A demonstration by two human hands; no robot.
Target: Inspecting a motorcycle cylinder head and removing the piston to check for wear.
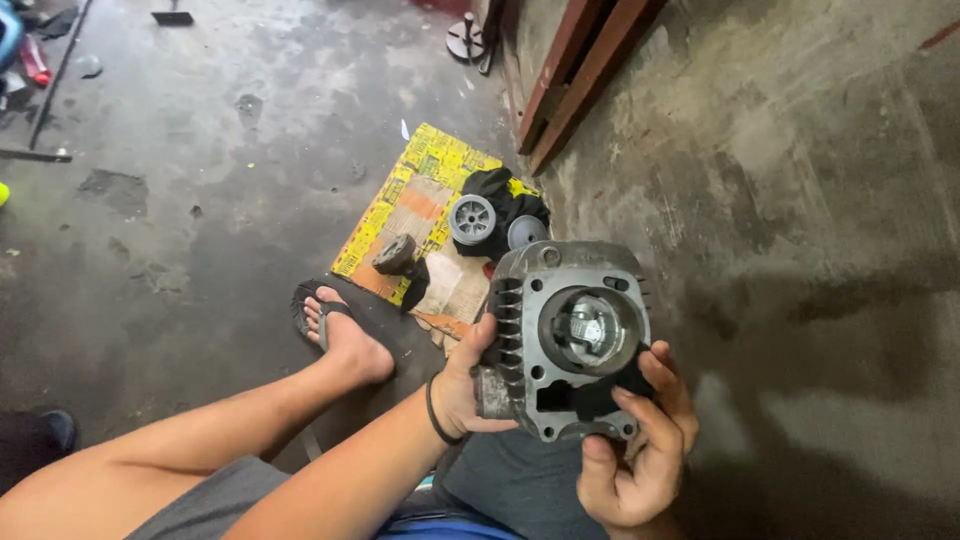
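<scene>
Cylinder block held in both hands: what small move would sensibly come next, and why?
Probably a slight tilt of the cylinder block toward the face, to look into the bore. The left hand grips its finned side, the right hand holds a dark rag at its lower edge, and a piston shows inside the bore.

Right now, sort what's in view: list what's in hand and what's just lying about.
In hand:
- finned metal engine cylinder, gripped by left hand and right hand
- dark rag under the right fingers

Lying about:
- flattened yellow cardboard
- two grey round parts
- black cloth
- small dark part
- tools on the floor, top left
</scene>
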